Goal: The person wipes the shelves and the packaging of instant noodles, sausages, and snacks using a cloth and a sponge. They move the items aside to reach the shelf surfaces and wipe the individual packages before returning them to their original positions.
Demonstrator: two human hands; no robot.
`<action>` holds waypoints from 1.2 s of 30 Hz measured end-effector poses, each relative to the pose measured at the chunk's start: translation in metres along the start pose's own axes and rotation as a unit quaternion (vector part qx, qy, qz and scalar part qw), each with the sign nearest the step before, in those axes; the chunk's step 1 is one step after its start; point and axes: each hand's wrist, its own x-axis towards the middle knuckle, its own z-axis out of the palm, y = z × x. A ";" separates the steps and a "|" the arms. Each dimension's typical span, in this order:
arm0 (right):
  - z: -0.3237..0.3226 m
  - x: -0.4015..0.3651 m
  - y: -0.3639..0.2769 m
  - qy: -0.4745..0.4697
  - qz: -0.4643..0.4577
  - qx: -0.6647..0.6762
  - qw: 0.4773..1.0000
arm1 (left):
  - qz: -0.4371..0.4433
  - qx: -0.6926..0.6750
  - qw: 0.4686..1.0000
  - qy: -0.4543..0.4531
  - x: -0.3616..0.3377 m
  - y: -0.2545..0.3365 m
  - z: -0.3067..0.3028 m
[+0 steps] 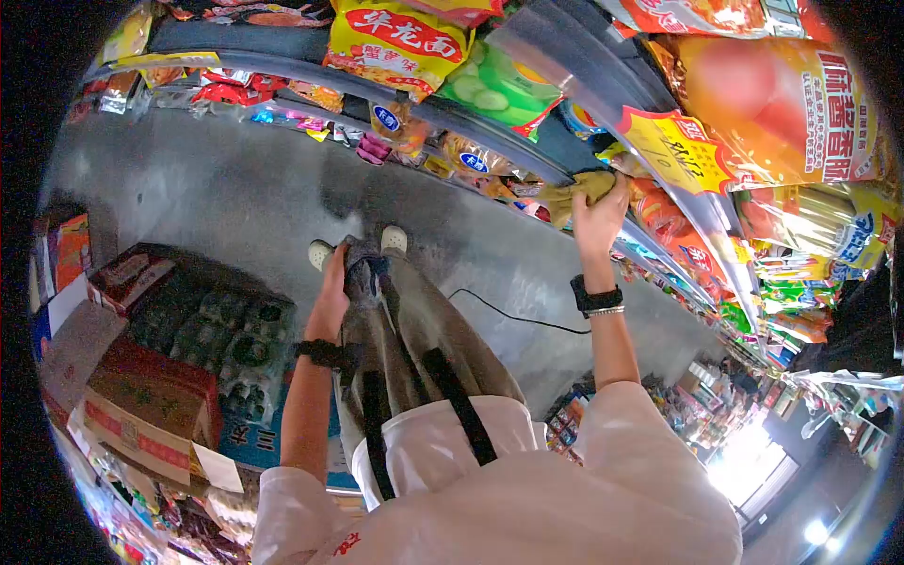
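Note:
My right hand point(600, 215) is on the shelf's front edge, its fingers wrapped round a yellow-brown cloth point(568, 196). Beside it on the shelf lie orange-red snack packets point(659, 215). Down by my left leg, my left hand point(331, 290) has its fingers round a dark grey-blue cloth point(363, 264). A yellow and red noodle packet point(395, 45) and a green packet point(501, 87) lie on the shelf, left of my right hand. A yellow price sign point(676, 151) sticks out just right of it.
Shelves of packets curve along the top and right. An orange packet point(772, 104) lies at upper right. At left stand a cardboard box point(141, 414) and a wrapped pack of bottles point(221, 334). A black cable point(518, 318) crosses the grey floor point(217, 188).

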 end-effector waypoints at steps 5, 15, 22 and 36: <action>0.001 0.003 -0.021 -0.012 0.093 0.035 0.995 | -0.034 -0.052 0.998 -0.019 0.027 -0.032 -0.070; -0.008 0.001 -0.049 0.014 0.159 0.138 0.978 | -0.028 0.009 0.997 0.066 0.069 -0.074 -0.166; -0.032 -0.017 -0.055 0.096 0.198 0.322 0.921 | 0.143 0.276 0.949 0.041 -0.021 0.013 -0.032; -0.139 -0.054 -0.181 -0.256 0.081 0.613 0.743 | 0.377 0.398 0.830 -0.102 -0.201 0.078 0.143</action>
